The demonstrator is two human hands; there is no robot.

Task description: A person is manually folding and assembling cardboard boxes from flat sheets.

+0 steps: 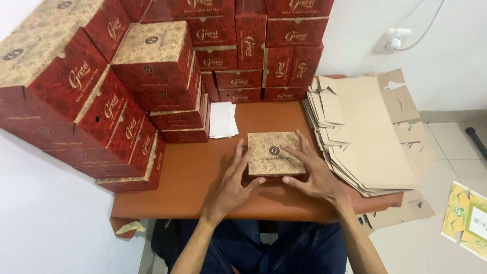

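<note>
Stacks of red and gold boxes [101, 96] fill the upper left of the frame and run along the top edge, piled on and beside the brown counter [193, 172]. Just right of those stacks, above centre, lies a small pile of white paper sheets [222, 120]. At the centre sits the gold patterned box [274, 153], closed, flat-topped and roughly square, with a dark round emblem on its lid and leafy ornament all over. The left hand [234, 183] rests with spread fingers against the box's left and near edge, thumb at the front rim; the right hand [310, 170] lies open across the lid's right part, fingers splayed, thumb touching the front edge. Neither hand is closed around it. At the right, a fanned stack of flat unfolded cardboard blanks [362, 137] overhangs the counter's edge.
</note>
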